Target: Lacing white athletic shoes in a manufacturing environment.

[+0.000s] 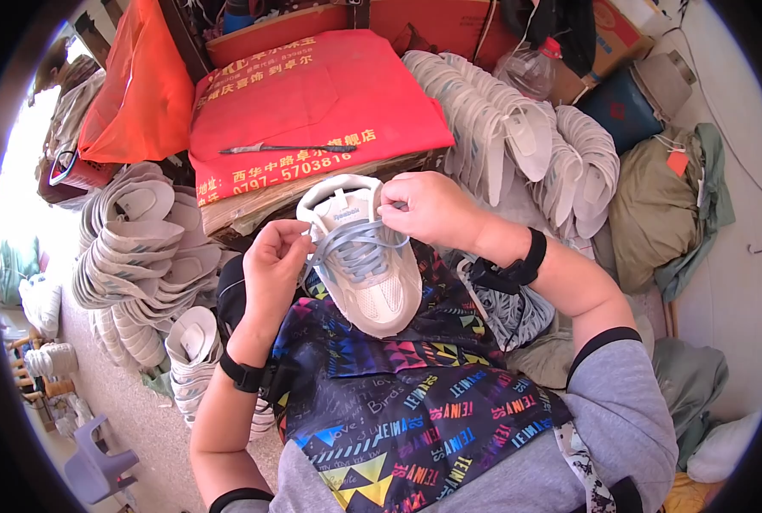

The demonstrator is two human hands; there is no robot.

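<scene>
A pale off-white sneaker (391,297) with a mesh toe rests on my apron-covered lap, its toe toward me. Light blue-grey shoelaces (366,262) cross its tongue, and a loose stretch loops over the top. At the shoe's left edge, my left hand (277,259) pinches the lace between thumb and forefinger. My right hand (432,208) is closed beside the collar on the right, with a short grey-blue bit of lace showing at its fingertips. The fingers partly hide the lace ends.
Ahead is a cardboard-edged stack under a red sheet (313,103), with a thin dark tool (287,149) on it. Nested shoe uppers (133,256) crowd the left; more uppers (526,137) stand at the back right. A bundle of laces (526,316) lies by my right forearm.
</scene>
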